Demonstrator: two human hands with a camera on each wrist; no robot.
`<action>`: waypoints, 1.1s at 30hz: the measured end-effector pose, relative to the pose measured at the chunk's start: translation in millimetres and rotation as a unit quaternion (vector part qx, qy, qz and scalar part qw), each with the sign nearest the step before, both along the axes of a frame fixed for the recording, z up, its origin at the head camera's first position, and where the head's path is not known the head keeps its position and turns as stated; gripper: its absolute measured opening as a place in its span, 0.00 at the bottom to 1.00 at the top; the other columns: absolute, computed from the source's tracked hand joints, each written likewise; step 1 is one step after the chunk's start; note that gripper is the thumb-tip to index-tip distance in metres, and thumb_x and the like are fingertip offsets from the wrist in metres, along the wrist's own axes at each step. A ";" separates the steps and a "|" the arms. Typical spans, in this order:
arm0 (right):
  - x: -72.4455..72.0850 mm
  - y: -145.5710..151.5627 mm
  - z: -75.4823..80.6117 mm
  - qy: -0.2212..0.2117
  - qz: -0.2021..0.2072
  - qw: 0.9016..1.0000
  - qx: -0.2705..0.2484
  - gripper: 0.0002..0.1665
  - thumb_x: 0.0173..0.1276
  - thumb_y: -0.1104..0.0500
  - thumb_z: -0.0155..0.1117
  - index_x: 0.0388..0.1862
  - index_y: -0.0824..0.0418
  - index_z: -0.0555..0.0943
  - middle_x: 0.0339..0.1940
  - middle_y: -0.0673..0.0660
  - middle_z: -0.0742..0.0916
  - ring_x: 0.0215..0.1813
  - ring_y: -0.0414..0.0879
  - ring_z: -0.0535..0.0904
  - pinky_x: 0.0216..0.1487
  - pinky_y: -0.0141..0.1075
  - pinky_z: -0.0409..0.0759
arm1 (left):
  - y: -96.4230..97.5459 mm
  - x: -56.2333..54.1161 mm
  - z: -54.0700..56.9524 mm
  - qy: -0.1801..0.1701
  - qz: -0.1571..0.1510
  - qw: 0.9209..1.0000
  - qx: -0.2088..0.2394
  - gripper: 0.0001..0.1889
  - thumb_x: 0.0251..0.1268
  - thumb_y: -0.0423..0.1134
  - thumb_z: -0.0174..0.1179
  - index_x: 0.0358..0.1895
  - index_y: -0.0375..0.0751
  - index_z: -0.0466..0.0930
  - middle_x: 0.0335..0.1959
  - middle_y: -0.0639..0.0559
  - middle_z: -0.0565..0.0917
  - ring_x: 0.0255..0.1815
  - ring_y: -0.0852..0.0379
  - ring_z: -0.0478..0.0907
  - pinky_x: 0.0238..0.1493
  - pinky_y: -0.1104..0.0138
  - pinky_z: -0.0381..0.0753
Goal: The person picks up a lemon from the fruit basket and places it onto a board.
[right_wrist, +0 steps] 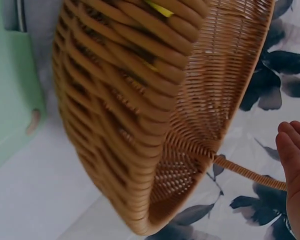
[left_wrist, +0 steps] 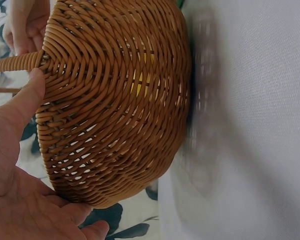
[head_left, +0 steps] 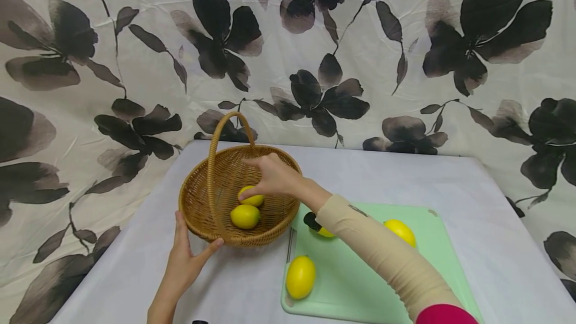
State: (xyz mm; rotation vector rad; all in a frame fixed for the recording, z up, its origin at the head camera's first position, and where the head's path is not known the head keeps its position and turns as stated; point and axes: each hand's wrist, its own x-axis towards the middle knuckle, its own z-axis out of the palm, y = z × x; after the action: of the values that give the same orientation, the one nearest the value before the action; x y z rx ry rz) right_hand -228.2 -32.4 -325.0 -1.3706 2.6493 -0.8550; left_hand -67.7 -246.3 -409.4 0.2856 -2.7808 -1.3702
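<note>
A brown wicker basket [head_left: 198, 209] with an arched handle stands on the table, tipped towards me. Two lemons lie in it, a front lemon [head_left: 245, 217] and a rear lemon [head_left: 256, 200]. My right hand [head_left: 276, 176] is over the basket's opening, fingers extended to the left, thumb overlapping the rear lemon. Its straight fingers show beside the handle in the right wrist view. Spread against the basket's near left side is my left hand [head_left: 184, 259]; its thumb touches the rim by the handle's base [left_wrist: 42, 61] and its straight fingers lie along the wicker.
A light green cutting board [head_left: 355, 284] lies to the right of the basket. On it are a near lemon [head_left: 300, 277], a right lemon [head_left: 400, 232] and a lemon partly under my sleeve [head_left: 387, 254], beside a black object [head_left: 310, 220]. A floral cloth [head_left: 270, 54] hangs behind.
</note>
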 end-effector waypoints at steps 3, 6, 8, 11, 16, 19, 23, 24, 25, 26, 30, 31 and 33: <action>-1.5 -4.4 1.1 0.000 0.002 1.000 0.006 0.50 0.51 0.41 0.76 0.69 0.63 0.69 0.09 0.46 0.67 0.13 0.36 0.47 0.20 0.25 0.56 | 0.3 -0.9 -0.3 -0.006 -0.001 1.000 -0.002 0.63 0.61 0.53 0.64 0.71 0.47 0.11 0.74 0.48 0.16 0.77 0.35 0.23 0.72 0.36 0.38; -2.8 -8.2 2.6 -0.001 0.003 1.000 0.005 0.50 0.51 0.42 0.76 0.69 0.63 0.69 0.08 0.45 0.65 0.13 0.36 0.47 0.19 0.24 0.56 | 0.8 -1.4 -0.3 -0.008 0.001 1.000 -0.001 0.63 0.61 0.53 0.64 0.71 0.47 0.11 0.74 0.48 0.16 0.77 0.35 0.23 0.72 0.36 0.39; -4.0 -10.7 3.2 -0.004 0.003 1.000 0.005 0.50 0.52 0.42 0.76 0.69 0.63 0.69 0.08 0.45 0.63 0.12 0.36 0.47 0.18 0.24 0.56 | 1.2 -1.5 -0.2 -0.010 0.002 1.000 0.000 0.63 0.61 0.53 0.64 0.71 0.48 0.11 0.74 0.48 0.16 0.77 0.35 0.23 0.72 0.36 0.39; -6.0 -14.1 4.8 -0.016 0.001 1.000 0.008 0.50 0.52 0.41 0.75 0.69 0.63 0.69 0.07 0.45 0.63 0.12 0.37 0.47 0.16 0.25 0.56 | 1.8 -1.3 0.5 -0.010 0.005 1.000 -0.001 0.63 0.61 0.53 0.64 0.72 0.48 0.11 0.75 0.48 0.17 0.77 0.35 0.24 0.72 0.36 0.40; -11.9 -20.6 6.9 -0.030 -0.013 0.999 0.012 0.51 0.53 0.41 0.75 0.70 0.63 0.67 0.08 0.47 0.71 0.11 0.37 0.48 0.17 0.25 0.58 | 2.0 -1.6 0.5 -0.005 0.005 1.000 -0.002 0.63 0.61 0.53 0.64 0.72 0.49 0.12 0.75 0.48 0.18 0.77 0.35 0.25 0.72 0.36 0.41; -16.0 -24.1 7.1 -0.035 -0.022 0.999 0.015 0.51 0.53 0.41 0.75 0.71 0.63 0.67 0.15 0.52 0.78 0.11 0.37 0.49 0.17 0.25 0.60 | 1.4 -2.1 -0.3 0.002 0.000 1.000 -0.001 0.63 0.61 0.53 0.64 0.72 0.49 0.11 0.75 0.48 0.17 0.77 0.35 0.24 0.72 0.36 0.40; -19.8 -27.8 5.7 -0.042 -0.030 0.998 0.018 0.50 0.53 0.41 0.74 0.70 0.62 0.67 0.43 0.58 0.88 0.16 0.36 0.58 0.26 0.23 0.67 | 0.5 -2.3 -1.0 0.007 -0.002 1.000 0.000 0.63 0.61 0.53 0.64 0.72 0.50 0.11 0.75 0.48 0.17 0.77 0.35 0.24 0.72 0.36 0.40; -20.7 -28.9 5.3 -0.043 -0.032 0.998 0.018 0.50 0.53 0.41 0.74 0.70 0.61 0.68 0.51 0.59 0.86 0.18 0.36 0.61 0.29 0.23 0.68 | 0.4 -2.4 -1.1 0.008 -0.002 1.000 0.001 0.63 0.61 0.53 0.64 0.72 0.50 0.11 0.75 0.48 0.17 0.77 0.35 0.24 0.72 0.36 0.40; -21.4 -30.1 4.9 -0.044 -0.035 0.998 0.017 0.49 0.53 0.41 0.74 0.70 0.62 0.68 0.57 0.59 0.84 0.20 0.37 0.62 0.31 0.24 0.69 | 0.4 -2.5 -1.1 0.008 -0.001 1.000 0.002 0.63 0.61 0.53 0.64 0.72 0.50 0.11 0.75 0.48 0.17 0.77 0.35 0.24 0.72 0.36 0.40; -22.1 -31.4 4.5 -0.047 -0.037 0.998 0.013 0.49 0.53 0.42 0.75 0.69 0.62 0.69 0.62 0.59 0.81 0.20 0.38 0.62 0.32 0.24 0.70 | 0.4 -2.5 -1.0 0.010 -0.002 1.000 0.003 0.63 0.61 0.53 0.64 0.72 0.50 0.11 0.75 0.48 0.17 0.77 0.35 0.24 0.72 0.36 0.40; -25.1 -37.9 2.3 -0.054 -0.044 0.997 0.012 0.49 0.53 0.43 0.75 0.68 0.64 0.70 0.66 0.60 0.78 0.17 0.39 0.60 0.29 0.25 0.70 | 0.6 -2.6 -0.9 0.013 -0.002 1.000 0.007 0.63 0.61 0.53 0.65 0.72 0.50 0.12 0.75 0.48 0.17 0.77 0.36 0.23 0.72 0.36 0.39; -26.0 -39.5 1.4 -0.056 -0.045 0.997 0.012 0.49 0.53 0.43 0.75 0.68 0.64 0.69 0.66 0.60 0.78 0.16 0.39 0.58 0.28 0.24 0.69 | 0.5 -2.5 -0.9 0.013 -0.002 1.000 0.007 0.63 0.61 0.53 0.65 0.72 0.50 0.12 0.75 0.48 0.18 0.77 0.36 0.23 0.72 0.36 0.39; -27.8 -42.4 -0.7 -0.062 -0.047 0.997 0.016 0.49 0.54 0.43 0.75 0.69 0.65 0.69 0.66 0.61 0.78 0.14 0.37 0.56 0.27 0.24 0.69 | 0.2 -2.1 -1.2 0.013 -0.001 1.000 0.008 0.63 0.61 0.52 0.65 0.72 0.50 0.12 0.75 0.48 0.18 0.77 0.36 0.24 0.72 0.36 0.39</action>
State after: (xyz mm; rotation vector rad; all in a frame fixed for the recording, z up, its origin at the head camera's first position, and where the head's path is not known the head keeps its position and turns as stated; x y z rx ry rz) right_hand -256.1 -74.9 -325.7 -1.1545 2.6372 -0.8720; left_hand -69.7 -246.1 -410.6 0.2643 -2.7526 -1.3860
